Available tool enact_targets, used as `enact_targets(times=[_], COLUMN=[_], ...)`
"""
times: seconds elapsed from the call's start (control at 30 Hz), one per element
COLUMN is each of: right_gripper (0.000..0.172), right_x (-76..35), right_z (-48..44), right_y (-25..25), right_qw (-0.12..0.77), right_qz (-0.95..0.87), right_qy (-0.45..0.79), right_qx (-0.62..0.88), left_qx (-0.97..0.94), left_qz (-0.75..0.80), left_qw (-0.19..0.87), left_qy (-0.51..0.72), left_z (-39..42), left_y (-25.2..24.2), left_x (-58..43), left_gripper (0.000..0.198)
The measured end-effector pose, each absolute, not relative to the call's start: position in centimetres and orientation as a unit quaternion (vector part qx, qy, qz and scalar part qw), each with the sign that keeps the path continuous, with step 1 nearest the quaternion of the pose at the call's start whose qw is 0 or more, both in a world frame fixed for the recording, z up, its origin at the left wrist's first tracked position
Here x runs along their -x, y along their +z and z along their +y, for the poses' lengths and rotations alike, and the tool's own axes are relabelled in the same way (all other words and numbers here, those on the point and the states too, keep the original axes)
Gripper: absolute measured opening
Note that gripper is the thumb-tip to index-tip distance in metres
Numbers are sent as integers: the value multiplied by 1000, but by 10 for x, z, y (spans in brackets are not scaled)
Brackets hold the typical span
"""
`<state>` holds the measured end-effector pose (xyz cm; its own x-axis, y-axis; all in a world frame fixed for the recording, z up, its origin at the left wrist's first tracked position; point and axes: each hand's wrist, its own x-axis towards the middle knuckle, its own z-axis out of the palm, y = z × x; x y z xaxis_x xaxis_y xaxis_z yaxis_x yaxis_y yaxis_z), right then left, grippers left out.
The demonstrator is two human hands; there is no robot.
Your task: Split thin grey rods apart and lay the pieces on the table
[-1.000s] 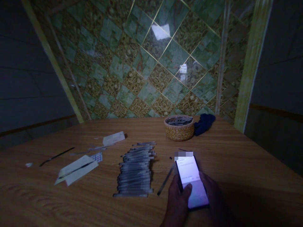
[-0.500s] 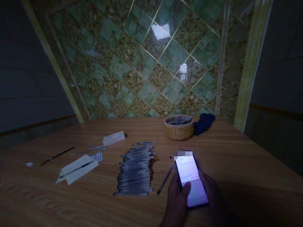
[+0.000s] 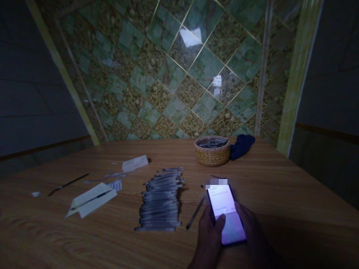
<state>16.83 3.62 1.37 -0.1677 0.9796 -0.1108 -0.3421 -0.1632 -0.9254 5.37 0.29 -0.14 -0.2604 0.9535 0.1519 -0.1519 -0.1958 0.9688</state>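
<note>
A lit smartphone (image 3: 228,213) is held upright between both hands at the lower right. My left hand (image 3: 209,233) grips its left edge, the thumb lying over the lower part of the glowing screen. Along the right edge, my right hand (image 3: 251,228) is closed on the phone, its fingers mostly in shadow. Just left of the phone lies a single pen (image 3: 195,212), with a small dark cap-like piece (image 3: 202,186) near its upper end. Further left, a row of many pens (image 3: 159,205) is laid side by side on the wooden table (image 3: 112,243).
A wicker basket (image 3: 212,157) full of pens stands at the back, a dark blue cloth (image 3: 242,146) beside it. On the left are a folded paper (image 3: 92,200) with a pen on it, a white box-like paper (image 3: 135,163) and a thin dark stick (image 3: 70,184). A tiled wall rises behind.
My left thumb has shifted very slightly up and left on the phone screen. Everything else looks the same.
</note>
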Motion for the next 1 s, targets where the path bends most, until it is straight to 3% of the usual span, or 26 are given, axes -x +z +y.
enact_targets(times=[0.87,1.0], right_gripper=[61,70], right_x=[-167,-168], right_z=[39,36], right_y=[8,15], right_qw=[491,484], right_qz=[-415,-429], right_qy=[653,641], right_qx=[401,414], left_qx=[-437,-432], left_qz=[493,487], left_qw=[415,413], left_qy=[628,637], left_z=[2,2], left_y=[1,0], left_x=[-54,-54], left_gripper=[43,41])
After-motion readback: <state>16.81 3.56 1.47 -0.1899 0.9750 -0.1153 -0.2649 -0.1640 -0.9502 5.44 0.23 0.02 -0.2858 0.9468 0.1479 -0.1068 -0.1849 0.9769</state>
